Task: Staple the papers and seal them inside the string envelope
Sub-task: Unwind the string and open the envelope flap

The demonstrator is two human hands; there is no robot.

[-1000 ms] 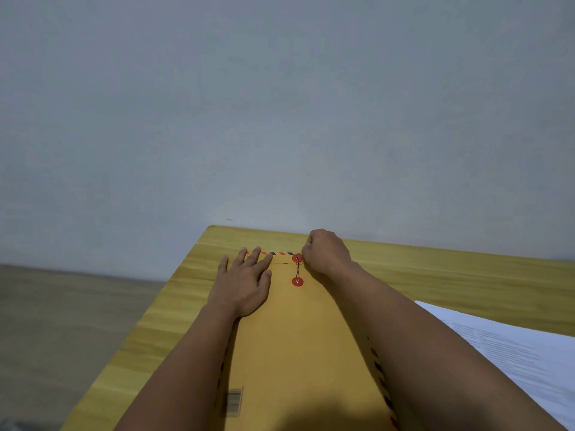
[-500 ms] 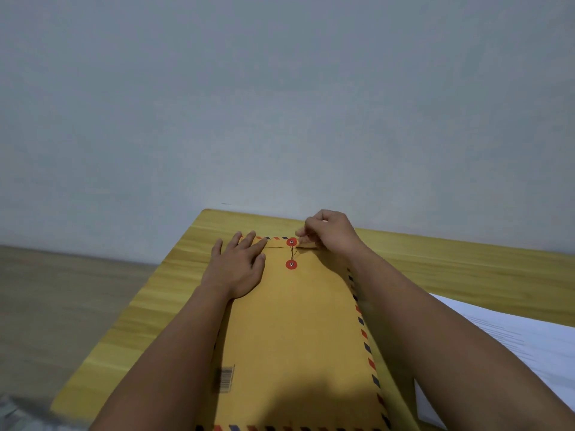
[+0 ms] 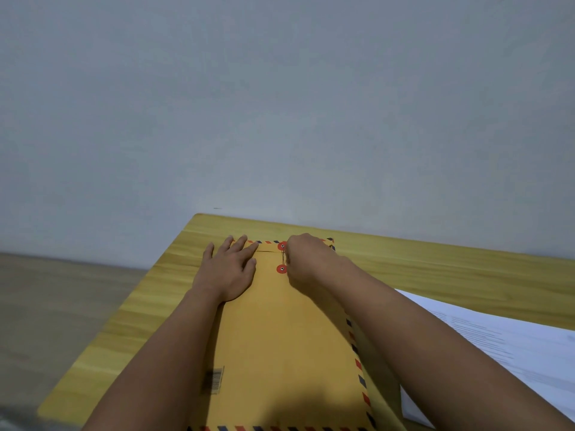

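A tan string envelope [image 3: 280,337] with a red-and-blue striped border lies lengthwise on the table, its flap folded down at the far end. Two red button discs sit near the flap, the upper disc [image 3: 282,245] and the lower disc [image 3: 282,269], with a dark string [image 3: 283,257] running between them. My left hand [image 3: 228,269] lies flat, fingers spread, on the envelope's far left part. My right hand [image 3: 306,259] is curled just right of the discs, fingertips pinched at the string. Whatever is inside the envelope is hidden.
The envelope rests on a yellow wooden table [image 3: 451,275] against a grey wall. White printed sheets [image 3: 510,353] lie on the table to the right, partly under my right forearm. The floor lies beyond the table's left edge [image 3: 124,306].
My right hand has dropped from the upper disc to between the two discs, still at the string. My left hand stays flat. The camera has shifted slightly.
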